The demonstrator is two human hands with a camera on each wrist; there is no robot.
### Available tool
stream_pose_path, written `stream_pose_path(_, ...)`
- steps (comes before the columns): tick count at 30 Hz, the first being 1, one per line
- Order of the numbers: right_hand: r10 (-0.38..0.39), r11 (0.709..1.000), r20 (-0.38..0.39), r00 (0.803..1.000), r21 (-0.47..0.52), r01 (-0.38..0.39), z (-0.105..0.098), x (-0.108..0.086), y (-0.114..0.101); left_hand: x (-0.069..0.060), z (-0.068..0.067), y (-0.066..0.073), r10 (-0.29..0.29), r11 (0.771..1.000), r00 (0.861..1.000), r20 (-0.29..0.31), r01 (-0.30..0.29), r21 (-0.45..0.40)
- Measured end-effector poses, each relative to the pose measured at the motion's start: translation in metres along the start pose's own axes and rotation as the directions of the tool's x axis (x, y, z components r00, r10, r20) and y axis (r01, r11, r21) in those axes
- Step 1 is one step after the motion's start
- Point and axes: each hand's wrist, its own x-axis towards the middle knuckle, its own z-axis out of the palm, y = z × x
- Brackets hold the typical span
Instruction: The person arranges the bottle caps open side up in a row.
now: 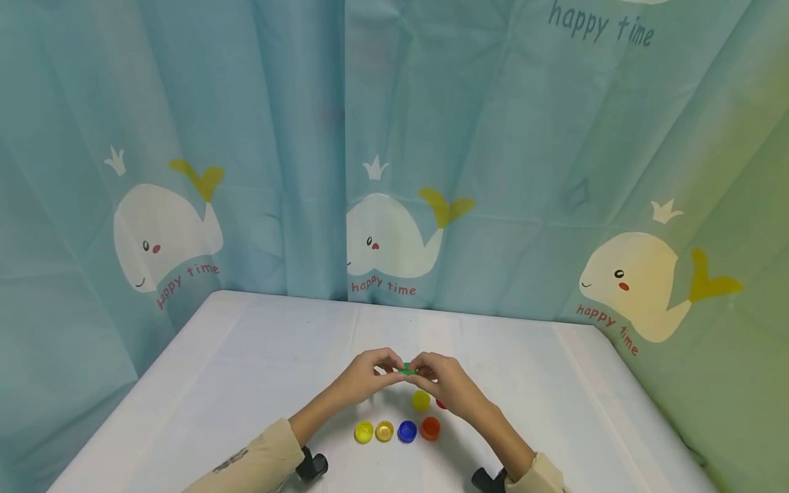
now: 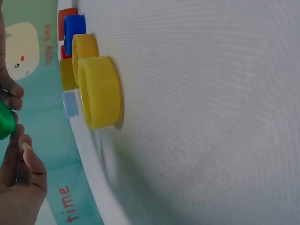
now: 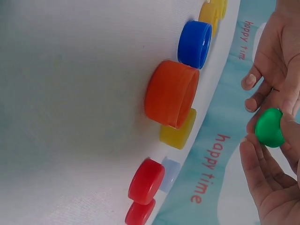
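Note:
A small, shiny green bottle cap (image 1: 407, 369) is held above the table between both hands. Fingertips of the left hand (image 1: 364, 375) pinch its left edge, while the right hand (image 1: 455, 385) pinches it from the other side. In the right wrist view the green cap (image 3: 270, 128) shows its rounded face, with a thumb pressed against it. Nearest below the hands lie a yellow cap (image 1: 421, 400) and a red cap (image 1: 441, 404), the latter partly hidden by the right hand.
Nearer the person, a row holds a yellow cap (image 1: 364, 432), a gold cap (image 1: 385, 431), a blue cap (image 1: 407, 431) and an orange cap (image 1: 431, 428), hollow side up. A pale blue cap (image 2: 70, 104) stands farther back. A curtain (image 1: 493, 137) hangs behind the white table (image 1: 246, 383).

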Motion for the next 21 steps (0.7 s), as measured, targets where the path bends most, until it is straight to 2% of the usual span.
stream_pose_path(6, 0.034, 0.999, 0.012, 0.999, 0.005, -0.034, -0.002, -0.004, 0.001, 0.000, 0.002, 0.002, 0.007, 1.000, 1.000, -0.019, -0.007, -0.003)
stream_pose_path(13, 0.051, 0.999, 0.023, 0.998, -0.006, -0.051, -0.005, -0.010, 0.002, -0.001, 0.006, 0.004, -0.022, 0.999, 1.000, 0.005, 0.022, 0.039)
stream_pose_path(21, 0.078, 0.997, 0.027, 0.997, -0.001, -0.078, -0.005, -0.016, 0.002, -0.002, 0.008, 0.007, 0.001, 0.999, 1.000, 0.012, -0.001, 0.036)
